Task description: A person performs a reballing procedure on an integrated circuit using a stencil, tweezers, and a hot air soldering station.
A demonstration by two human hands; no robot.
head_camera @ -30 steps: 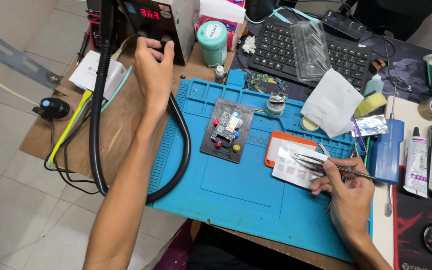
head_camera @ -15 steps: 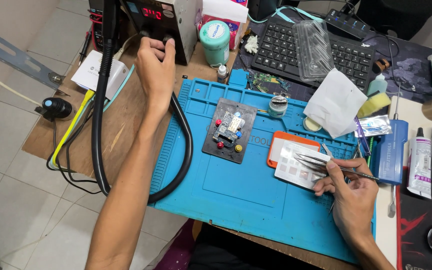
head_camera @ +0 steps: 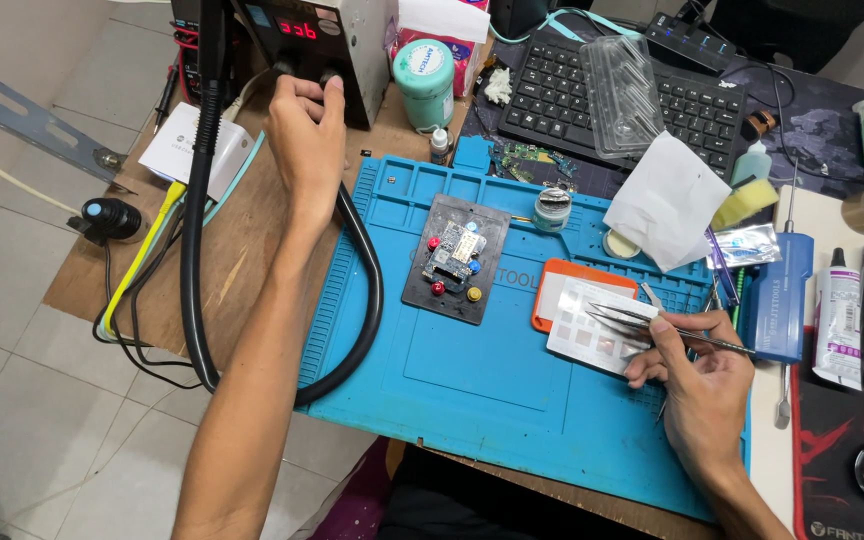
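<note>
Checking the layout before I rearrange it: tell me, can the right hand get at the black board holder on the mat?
Probably yes: the right hand holds tweezers, but bare blue mat lies between it and the board holder.

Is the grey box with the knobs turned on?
On. The grey box has red digits glowing on its display, and the left hand grips a knob.

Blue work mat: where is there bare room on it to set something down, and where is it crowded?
The blue mat is bare below the black board holder, between the black hose and the right hand holding tweezers. Its right and upper edges are crowded: orange pad, white sheet, small jar.
</note>
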